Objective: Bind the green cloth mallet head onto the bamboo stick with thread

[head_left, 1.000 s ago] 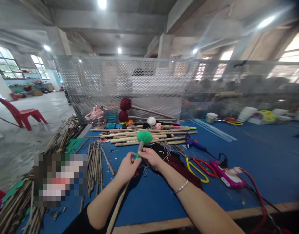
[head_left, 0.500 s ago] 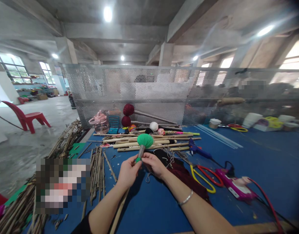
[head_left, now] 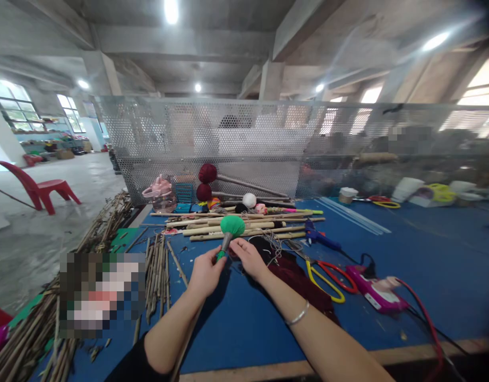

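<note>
My left hand (head_left: pixel 206 273) is closed around a stick whose top is a green, cloth-covered ball (head_left: pixel 232 226), like a mallet. Below the ball, grey cord (head_left: pixel 226 242) is wound round the neck, and a bit of green cloth shows under the winding. The stick tilts, its lower part running down beneath my left forearm. Close to the wound neck, on its right side, my right hand (head_left: pixel 250 258) pinches its fingers together, apparently on the grey cord; the strand at the fingertips is hardly visible. Loose grey cord (head_left: pixel 276 248) lies tangled behind my right hand.
Bundled thin sticks (head_left: pixel 156 276) lie at left, thicker poles (head_left: pixel 244 229) behind my hands. Two dark red balls on sticks (head_left: pixel 207 173) lean at the mesh partition (head_left: pixel 260 143). Scissors (head_left: pixel 326 281), a blue glue gun (head_left: pixel 322 237), dark red cloth (head_left: pixel 296 278) and a magenta power strip (head_left: pixel 374 292) are at right.
The green-headed stick and both hands sit slightly further left in the picture, with the stick leaning more to the right. My right hand has drawn slightly away from my left. The view has shifted a little.
</note>
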Available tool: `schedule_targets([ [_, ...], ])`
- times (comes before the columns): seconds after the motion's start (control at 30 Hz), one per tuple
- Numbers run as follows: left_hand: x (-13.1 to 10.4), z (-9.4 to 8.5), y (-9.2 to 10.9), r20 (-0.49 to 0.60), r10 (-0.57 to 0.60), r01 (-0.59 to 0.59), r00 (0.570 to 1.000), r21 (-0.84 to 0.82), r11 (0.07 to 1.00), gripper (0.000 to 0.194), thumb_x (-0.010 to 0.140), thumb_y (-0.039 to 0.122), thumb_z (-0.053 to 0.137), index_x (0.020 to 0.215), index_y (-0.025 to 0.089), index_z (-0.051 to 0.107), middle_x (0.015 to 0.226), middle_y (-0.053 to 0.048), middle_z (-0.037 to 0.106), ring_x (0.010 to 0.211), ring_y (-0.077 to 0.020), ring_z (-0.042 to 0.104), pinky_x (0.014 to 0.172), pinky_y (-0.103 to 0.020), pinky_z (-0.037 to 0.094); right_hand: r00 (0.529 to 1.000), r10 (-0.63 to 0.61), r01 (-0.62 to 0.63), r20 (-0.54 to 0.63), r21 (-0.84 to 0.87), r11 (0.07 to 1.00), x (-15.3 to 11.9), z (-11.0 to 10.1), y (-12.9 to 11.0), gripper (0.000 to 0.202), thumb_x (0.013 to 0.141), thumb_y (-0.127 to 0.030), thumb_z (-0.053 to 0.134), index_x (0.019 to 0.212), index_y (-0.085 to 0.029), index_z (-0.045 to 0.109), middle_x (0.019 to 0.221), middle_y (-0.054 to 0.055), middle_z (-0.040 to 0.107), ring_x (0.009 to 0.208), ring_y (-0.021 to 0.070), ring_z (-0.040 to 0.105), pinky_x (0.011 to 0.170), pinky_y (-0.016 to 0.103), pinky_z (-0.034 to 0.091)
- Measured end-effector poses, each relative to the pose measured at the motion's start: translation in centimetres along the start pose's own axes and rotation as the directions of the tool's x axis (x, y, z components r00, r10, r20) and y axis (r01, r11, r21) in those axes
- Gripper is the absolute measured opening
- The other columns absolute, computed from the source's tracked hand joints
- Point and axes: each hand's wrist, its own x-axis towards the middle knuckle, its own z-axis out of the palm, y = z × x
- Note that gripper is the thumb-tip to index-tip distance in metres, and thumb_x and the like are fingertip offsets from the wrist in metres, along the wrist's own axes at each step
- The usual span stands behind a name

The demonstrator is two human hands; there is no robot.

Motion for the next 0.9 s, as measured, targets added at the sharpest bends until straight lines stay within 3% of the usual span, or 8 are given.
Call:
schedule_targets([
  [0.13, -0.2, 0.1, -0.1, 0.017, 0.062, -0.064, 0.998, 0.145, 0.987, 0.046, 0.073, 0.03, 0.053, 0.113, 0.009, 0.06, 0.078, -0.007, 0.068, 0.069, -0.0182, 0.058, 0.068, -0.027, 0.042, 0.983, -0.106, 0.084, -0.151, -0.141, 0.986, -0.1, -0.3, -0.7, 0.03, 0.078, -0.044, 0.051, 0.065, -0.017, 0.049, 0.057, -0.003, 0.042, 0.053, 0.0105, 0.037, 0.053, 0.023, 0.031],
  [0.2, -0.2, 0.0, -0.1, 0.01, 0.066, -0.067, 0.998, 0.182, 0.981, 0.046, 0.073, 0.03, 0.053, 0.113, 0.009, 0.06, 0.075, -0.007, 0.068, 0.066, -0.018, 0.058, 0.067, -0.027, 0.042, 0.98, -0.154, 0.122, -0.128, -0.232, 0.965, -0.4, -0.5, -1.3, 0.032, 0.08, -0.043, 0.048, 0.062, -0.017, 0.053, 0.055, -0.002, 0.044, 0.053, 0.0115, 0.038, 0.053, 0.024, 0.031],
  [0.3, -0.2, -0.1, -0.2, 0.021, 0.101, -0.103, 0.995, 0.174, 0.979, 0.041, 0.075, 0.028, 0.05, 0.11, 0.01, 0.062, 0.076, -0.006, 0.069, 0.066, -0.0175, 0.059, 0.066, -0.026, 0.043, 0.973, -0.227, 0.225, 0.028, -0.314, 0.923, -1.1, -0.1, -2.4, 0.029, 0.083, -0.04, 0.046, 0.079, -0.017, 0.065, 0.062, 0.002, 0.055, 0.057, 0.0144, 0.046, 0.057, 0.025, 0.034],
  [0.47, 0.0, -0.2, -0.5, 0.075, 0.168, -0.175, 0.983, 0.097, 0.98, 0.034, 0.072, 0.021, 0.051, 0.1, 0.012, 0.067, 0.091, -0.009, 0.069, 0.082, -0.0206, 0.061, 0.074, -0.027, 0.044, 0.886, -0.31, 0.44, 0.344, -0.414, 0.797, -2.1, 1.0, -3.8, 0.029, 0.08, -0.039, 0.052, 0.1, -0.023, 0.065, 0.06, 0.002, 0.058, 0.055, 0.0151, 0.046, 0.062, 0.027, 0.033],
  [0.57, 0.1, -0.2, -0.5, 0.031, 0.121, -0.124, 0.992, 0.124, 0.984, 0.041, 0.073, 0.025, 0.051, 0.11, 0.01, 0.062, 0.083, -0.008, 0.069, 0.078, -0.02, 0.061, 0.072, -0.028, 0.044, 0.947, -0.303, 0.315, 0.102, -0.465, 0.827, -1.7, 0.6, -3.3, 0.027, 0.081, -0.042, 0.05, 0.073, -0.02, 0.063, 0.055, 0.001, 0.052, 0.054, 0.0133, 0.043, 0.059, 0.026, 0.032],
  [0.67, 0.0, -0.1, -0.3, 0.0, 0.06, -0.059, 0.998, 0.149, 0.987, 0.046, 0.074, 0.029, 0.051, 0.115, 0.009, 0.058, 0.073, -0.006, 0.068, 0.07, -0.0187, 0.06, 0.068, -0.028, 0.045, 0.975, -0.149, 0.094, -0.167, -0.297, 0.95, -0.8, 0.2, -2.0, 0.035, 0.079, -0.049, 0.048, 0.063, -0.019, 0.05, 0.054, -0.002, 0.044, 0.052, 0.0113, 0.038, 0.053, 0.025, 0.03],
  [0.8, -0.2, -0.2, 0.1, 0.025, 0.088, -0.09, 0.996, 0.127, 0.988, 0.042, 0.075, 0.027, 0.051, 0.113, 0.013, 0.06, 0.091, -0.008, 0.069, 0.078, -0.0194, 0.062, 0.074, -0.028, 0.044, 0.977, 0.209, -0.21, 0.033, 0.058, 0.976, -0.1, 0.8, -0.7, 0.043, 0.071, -0.061, 0.05, 0.07, -0.019, 0.043, 0.057, -0.003, 0.047, 0.049, 0.0097, 0.042, 0.048, 0.022, 0.033],
  [0.9, -0.3, -0.2, 0.1, 0.005, 0.087, -0.087, 0.996, 0.11, 0.99, 0.041, 0.074, 0.028, 0.052, 0.112, 0.014, 0.061, 0.102, -0.009, 0.067, 0.088, -0.0213, 0.061, 0.08, -0.03, 0.043, 0.949, 0.279, -0.291, 0.145, 0.068, 0.954, -0.3, 0.9, -1.0, 0.043, 0.07, -0.06, 0.052, 0.067, -0.018, 0.044, 0.05, -0.006, 0.043, 0.042, 0.0065, 0.034, 0.041, 0.02, 0.025],
])
